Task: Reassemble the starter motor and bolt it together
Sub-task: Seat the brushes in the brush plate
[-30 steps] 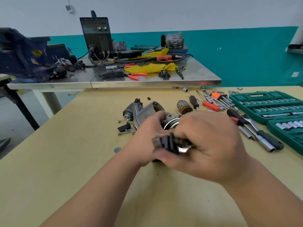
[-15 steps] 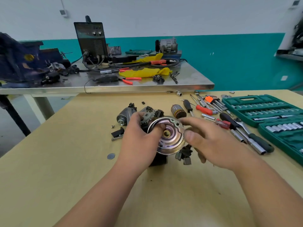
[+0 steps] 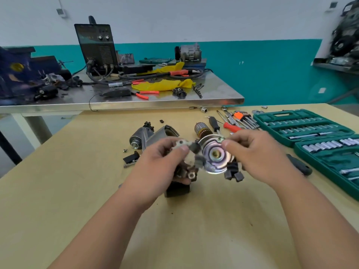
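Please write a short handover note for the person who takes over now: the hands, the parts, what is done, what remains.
Left hand grips the brush holder. Right hand pinches the end cap at its top edge, close beside the holder.
Armature and housing lie apart on the table; the black body stands under the left hand.
Done: nothing visibly bolted yet.
Left: fit all parts together, then bolt. The socket set lies open at right.
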A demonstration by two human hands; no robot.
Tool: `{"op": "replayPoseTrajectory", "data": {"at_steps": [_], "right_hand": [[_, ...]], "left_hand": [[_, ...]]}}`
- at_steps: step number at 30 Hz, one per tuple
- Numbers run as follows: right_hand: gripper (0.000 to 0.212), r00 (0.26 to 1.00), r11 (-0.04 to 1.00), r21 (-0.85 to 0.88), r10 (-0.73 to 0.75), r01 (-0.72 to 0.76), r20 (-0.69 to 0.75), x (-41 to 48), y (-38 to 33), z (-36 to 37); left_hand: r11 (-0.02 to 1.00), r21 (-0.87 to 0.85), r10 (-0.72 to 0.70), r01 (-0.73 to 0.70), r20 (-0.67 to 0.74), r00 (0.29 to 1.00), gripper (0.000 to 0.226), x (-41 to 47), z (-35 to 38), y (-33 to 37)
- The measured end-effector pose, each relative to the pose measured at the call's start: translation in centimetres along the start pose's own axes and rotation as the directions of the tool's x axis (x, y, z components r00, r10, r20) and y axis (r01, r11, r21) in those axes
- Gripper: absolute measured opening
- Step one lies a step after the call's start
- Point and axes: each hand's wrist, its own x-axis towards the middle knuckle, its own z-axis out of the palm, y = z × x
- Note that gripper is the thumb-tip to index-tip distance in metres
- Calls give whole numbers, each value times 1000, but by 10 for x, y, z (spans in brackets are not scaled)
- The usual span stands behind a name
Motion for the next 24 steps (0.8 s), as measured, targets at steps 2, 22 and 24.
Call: {"op": "replayPoseTrajectory", "data": {"at_steps": [2, 22, 24], "right_hand": [[14, 996, 999, -31, -36, 39, 87, -3, -3, 6], [24, 990, 982, 173, -93, 74, 107, -9, -11, 23], [24, 988, 982, 167, -104, 85, 112, -10, -12, 22]], "left_hand": [[987, 160, 16, -21, 35, 999, 21, -4, 2, -1], [773, 540, 471, -333, -138, 871, 23, -9, 9, -6], [747, 569, 483, -344, -108, 869, 22, -10, 11, -6]]}}
